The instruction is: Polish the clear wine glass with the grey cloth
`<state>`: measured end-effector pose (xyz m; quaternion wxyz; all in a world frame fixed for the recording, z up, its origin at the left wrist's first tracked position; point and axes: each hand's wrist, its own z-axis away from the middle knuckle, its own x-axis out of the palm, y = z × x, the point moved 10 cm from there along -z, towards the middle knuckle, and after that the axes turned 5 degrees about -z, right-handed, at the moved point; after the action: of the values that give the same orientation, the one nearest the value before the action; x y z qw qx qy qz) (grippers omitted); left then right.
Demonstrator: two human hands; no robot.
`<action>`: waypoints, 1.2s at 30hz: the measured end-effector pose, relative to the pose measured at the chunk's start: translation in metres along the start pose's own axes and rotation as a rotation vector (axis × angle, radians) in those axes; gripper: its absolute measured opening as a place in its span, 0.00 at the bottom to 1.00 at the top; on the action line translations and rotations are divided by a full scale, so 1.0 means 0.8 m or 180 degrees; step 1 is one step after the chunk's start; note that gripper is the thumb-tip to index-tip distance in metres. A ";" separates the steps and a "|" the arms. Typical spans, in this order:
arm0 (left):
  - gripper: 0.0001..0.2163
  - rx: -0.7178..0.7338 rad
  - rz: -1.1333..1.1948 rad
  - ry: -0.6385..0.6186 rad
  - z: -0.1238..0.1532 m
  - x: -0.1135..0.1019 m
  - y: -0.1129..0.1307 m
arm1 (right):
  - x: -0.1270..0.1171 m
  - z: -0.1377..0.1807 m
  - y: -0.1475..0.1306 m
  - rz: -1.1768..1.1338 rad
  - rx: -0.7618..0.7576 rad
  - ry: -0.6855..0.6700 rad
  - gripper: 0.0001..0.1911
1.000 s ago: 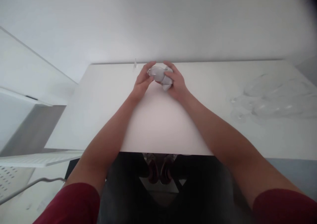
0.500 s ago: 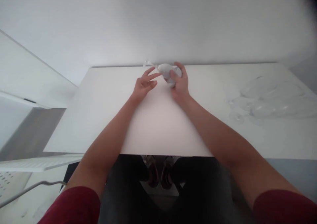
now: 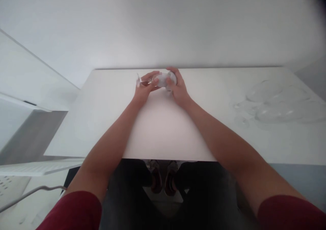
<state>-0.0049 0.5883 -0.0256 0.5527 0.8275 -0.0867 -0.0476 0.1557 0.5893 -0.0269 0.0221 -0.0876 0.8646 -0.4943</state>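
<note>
Glass (image 3: 160,78), held with left grip (image 3: 145,87) toward its foot (image 3: 138,80) and right grip (image 3: 179,87) around its bowl (image 3: 163,79); best turned gently.

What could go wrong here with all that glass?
The clear stemmed glass, held sideways between the left hand and right hand, might slip and strike the white rectangular table. The clear rounded glasses lying close together on the table's right could roll and knock one another.
</note>
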 end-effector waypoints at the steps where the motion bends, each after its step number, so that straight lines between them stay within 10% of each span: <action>1: 0.27 -0.0139 0.0082 0.0117 -0.002 -0.005 -0.008 | 0.004 0.002 -0.007 0.0099 -0.0098 -0.0102 0.34; 9: 0.31 -0.0344 0.0249 0.0117 -0.006 -0.009 -0.026 | 0.010 0.004 0.006 -0.0316 0.0211 -0.0307 0.30; 15: 0.30 -0.0260 0.0114 -0.0068 -0.004 -0.003 -0.027 | -0.023 0.001 0.019 -0.0817 0.0408 0.0374 0.28; 21: 0.31 -0.0196 0.0075 -0.0168 -0.002 0.000 -0.023 | 0.003 0.005 0.012 -0.1182 0.0678 -0.0112 0.27; 26: 0.29 -0.0253 0.0100 -0.0160 -0.003 0.002 -0.025 | -0.021 0.001 0.021 -0.1181 0.0618 0.0478 0.29; 36: 0.29 -0.0151 -0.0003 -0.0225 -0.001 0.002 -0.021 | -0.001 0.004 0.016 -0.1258 0.0746 0.0026 0.32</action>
<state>-0.0017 0.5952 -0.0404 0.5687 0.8120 -0.1047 -0.0791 0.1556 0.5930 -0.0398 -0.0686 -0.2501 0.7674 -0.5864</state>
